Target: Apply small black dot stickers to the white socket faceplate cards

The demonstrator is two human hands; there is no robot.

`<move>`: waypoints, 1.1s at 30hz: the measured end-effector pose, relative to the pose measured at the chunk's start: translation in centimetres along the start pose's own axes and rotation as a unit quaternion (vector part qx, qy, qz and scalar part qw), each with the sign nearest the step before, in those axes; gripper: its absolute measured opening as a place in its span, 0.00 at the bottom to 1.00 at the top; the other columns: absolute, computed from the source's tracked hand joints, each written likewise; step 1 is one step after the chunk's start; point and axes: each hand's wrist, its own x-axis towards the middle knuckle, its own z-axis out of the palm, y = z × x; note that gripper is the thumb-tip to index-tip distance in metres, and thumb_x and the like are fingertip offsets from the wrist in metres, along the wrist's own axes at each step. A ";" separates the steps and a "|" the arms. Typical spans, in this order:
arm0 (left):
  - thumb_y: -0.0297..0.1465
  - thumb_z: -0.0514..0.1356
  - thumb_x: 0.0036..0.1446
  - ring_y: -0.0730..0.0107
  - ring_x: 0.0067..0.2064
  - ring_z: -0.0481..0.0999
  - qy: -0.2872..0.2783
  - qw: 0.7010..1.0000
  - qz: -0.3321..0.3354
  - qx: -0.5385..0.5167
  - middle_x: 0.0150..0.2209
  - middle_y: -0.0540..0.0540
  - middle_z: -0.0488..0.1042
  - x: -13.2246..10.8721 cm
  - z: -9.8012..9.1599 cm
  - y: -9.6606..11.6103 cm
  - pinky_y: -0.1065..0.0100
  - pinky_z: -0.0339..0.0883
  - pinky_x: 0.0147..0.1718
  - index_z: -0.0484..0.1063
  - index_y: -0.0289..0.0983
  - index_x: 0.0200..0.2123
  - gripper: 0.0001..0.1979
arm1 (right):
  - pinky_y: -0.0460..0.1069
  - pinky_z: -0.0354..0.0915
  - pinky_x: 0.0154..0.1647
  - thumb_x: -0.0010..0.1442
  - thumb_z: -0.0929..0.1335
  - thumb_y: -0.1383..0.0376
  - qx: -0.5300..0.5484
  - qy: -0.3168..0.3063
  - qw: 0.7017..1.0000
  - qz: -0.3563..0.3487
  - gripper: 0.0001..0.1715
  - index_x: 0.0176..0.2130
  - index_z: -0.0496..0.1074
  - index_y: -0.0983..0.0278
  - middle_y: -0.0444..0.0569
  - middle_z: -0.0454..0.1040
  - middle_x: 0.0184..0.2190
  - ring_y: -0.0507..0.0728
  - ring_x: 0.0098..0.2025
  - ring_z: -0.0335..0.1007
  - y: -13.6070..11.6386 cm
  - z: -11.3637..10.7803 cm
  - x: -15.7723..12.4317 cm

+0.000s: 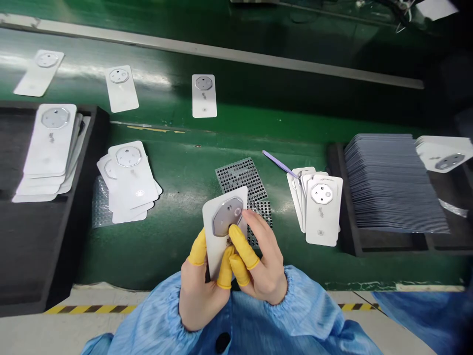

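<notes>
My left hand (202, 291) is closed round a white phone back cover (216, 261), tilted up, with yellow finger cots on its thumb and a finger. The cover carries a grey octagonal camera plate (222, 217). My right hand (264, 266), with yellow cots on two fingers, has its fingers apart. One yellow fingertip presses the plate's lower edge, and a bare finger rests near its right edge. A dark spot shows beside that yellow fingertip; I cannot make out what it is. Behind the cover lies a sheet of small black dots (242, 176), with a second dotted sheet (265, 212) partly hidden.
Purple tweezers (279, 161) lean on a pile of covers (325, 222) at right. Beyond stands a black tray (384, 241) of grey upright sheets (395, 187). At left are another cover pile (138, 182) and a black tray (99, 128). Several covers (204, 103) lie along the back.
</notes>
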 end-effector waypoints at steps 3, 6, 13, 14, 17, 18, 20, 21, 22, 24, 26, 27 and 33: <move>0.26 0.60 0.57 0.62 0.40 0.81 0.017 0.999 0.034 0.036 0.47 0.46 0.78 -0.1 0.1 -0.2 0.66 0.75 0.35 0.55 0.45 0.62 0.31 | 0.68 0.66 0.54 0.59 0.63 0.69 0.008 0.003 1.000 0.009 0.29 0.59 0.61 0.65 0.62 0.58 0.62 0.70 0.62 0.58 -0.1 0.1 0.0; 0.26 0.60 0.57 0.63 0.36 0.82 -0.005 0.998 0.044 0.054 0.45 0.46 0.79 0.3 -0.1 0.1 0.67 0.76 0.31 0.54 0.46 0.62 0.32 | 0.68 0.67 0.53 0.59 0.62 0.70 0.013 0.010 1.000 0.015 0.30 0.60 0.59 0.65 0.62 0.58 0.62 0.69 0.61 0.59 -0.1 0.0 0.0; 0.25 0.59 0.54 0.62 0.35 0.82 -0.025 0.989 0.097 0.108 0.45 0.45 0.80 1.4 -0.4 0.9 0.70 0.76 0.31 0.57 0.44 0.61 0.32 | 0.68 0.62 0.58 0.58 0.61 0.72 0.002 -0.035 0.999 0.023 0.37 0.65 0.50 0.70 0.64 0.47 0.66 0.70 0.65 0.50 -0.9 0.2 -0.3; 0.25 0.60 0.54 0.61 0.34 0.82 -0.027 0.989 0.090 0.111 0.44 0.44 0.80 1.4 -0.4 0.7 0.69 0.76 0.30 0.59 0.43 0.61 0.31 | 0.69 0.61 0.59 0.59 0.61 0.72 0.001 -0.046 0.999 0.028 0.37 0.65 0.48 0.71 0.64 0.47 0.66 0.71 0.66 0.48 -0.8 0.3 -0.3; 0.28 0.60 0.54 0.59 0.36 0.82 -0.055 0.996 0.012 0.076 0.45 0.42 0.79 1.7 -0.3 0.2 0.67 0.76 0.32 0.62 0.42 0.58 0.27 | 0.69 0.59 0.60 0.61 0.61 0.69 0.015 -0.064 0.997 0.050 0.34 0.64 0.51 0.69 0.61 0.49 0.66 0.70 0.66 0.46 -0.3 0.7 -0.6; 0.30 0.60 0.55 0.58 0.37 0.82 -0.071 0.997 -0.030 0.029 0.45 0.42 0.79 1.9 -0.2 0.2 0.66 0.76 0.33 0.61 0.41 0.58 0.26 | 0.69 0.59 0.60 0.61 0.61 0.69 0.032 -0.051 0.997 0.057 0.32 0.64 0.54 0.66 0.59 0.50 0.66 0.70 0.66 0.48 0.0 0.8 -0.7; 0.35 0.59 0.57 0.57 0.38 0.81 -0.110 0.982 -0.119 -0.100 0.45 0.41 0.79 2.3 -0.1 0.4 0.65 0.77 0.32 0.58 0.41 0.58 0.26 | 0.68 0.59 0.61 0.62 0.62 0.68 0.081 0.002 0.992 0.102 0.29 0.62 0.57 0.61 0.55 0.48 0.66 0.68 0.66 0.50 0.6 1.0 -0.8; 0.37 0.60 0.57 0.57 0.38 0.81 -0.124 0.966 -0.157 -0.164 0.46 0.41 0.78 2.5 0.0 0.5 0.65 0.77 0.31 0.58 0.42 0.57 0.26 | 0.66 0.60 0.60 0.62 0.62 0.68 0.111 0.032 0.983 0.141 0.29 0.62 0.57 0.59 0.53 0.48 0.67 0.67 0.65 0.52 0.8 1.1 -0.9; 0.38 0.60 0.56 0.58 0.38 0.81 -0.131 0.950 -0.187 -0.211 0.46 0.41 0.78 2.8 0.0 0.7 0.66 0.77 0.29 0.58 0.42 0.56 0.26 | 0.64 0.63 0.59 0.62 0.62 0.68 0.143 0.050 0.971 0.184 0.30 0.62 0.56 0.58 0.53 0.50 0.66 0.65 0.64 0.55 1.0 1.2 -0.9; 0.40 0.63 0.53 0.59 0.36 0.81 -0.117 0.934 -0.226 -0.253 0.44 0.41 0.78 3.4 -0.1 0.9 0.68 0.76 0.26 0.62 0.40 0.52 0.25 | 0.59 0.68 0.55 0.62 0.64 0.68 0.203 0.034 0.946 0.249 0.32 0.63 0.55 0.57 0.54 0.62 0.61 0.61 0.58 0.65 1.3 1.3 -0.9; 0.40 0.65 0.50 0.61 0.32 0.80 -0.076 0.934 -0.247 -0.246 0.39 0.43 0.79 4.0 -0.6 0.5 0.69 0.76 0.24 0.67 0.38 0.47 0.22 | 0.55 0.72 0.51 0.62 0.65 0.67 0.244 -0.019 0.938 0.247 0.31 0.63 0.55 0.56 0.51 0.71 0.53 0.57 0.52 0.72 1.6 1.3 -1.0; 0.39 0.66 0.49 0.62 0.30 0.80 -0.049 0.939 -0.250 -0.230 0.36 0.44 0.80 4.4 -1.0 0.1 0.70 0.75 0.23 0.69 0.37 0.44 0.21 | 0.54 0.71 0.52 0.62 0.65 0.67 0.244 -0.041 0.939 0.238 0.31 0.62 0.56 0.56 0.50 0.73 0.51 0.57 0.51 0.72 1.9 1.1 -1.2; 0.37 0.68 0.48 0.62 0.33 0.80 0.142 0.976 -0.165 -0.024 0.34 0.46 0.80 5.6 -5.5 -4.7 0.69 0.75 0.28 0.73 0.35 0.39 0.17 | 0.70 0.53 0.63 0.56 0.71 0.69 -0.054 -0.004 0.981 0.188 0.24 0.52 0.68 0.59 0.53 0.55 0.65 0.67 0.68 0.44 5.2 0.6 -4.0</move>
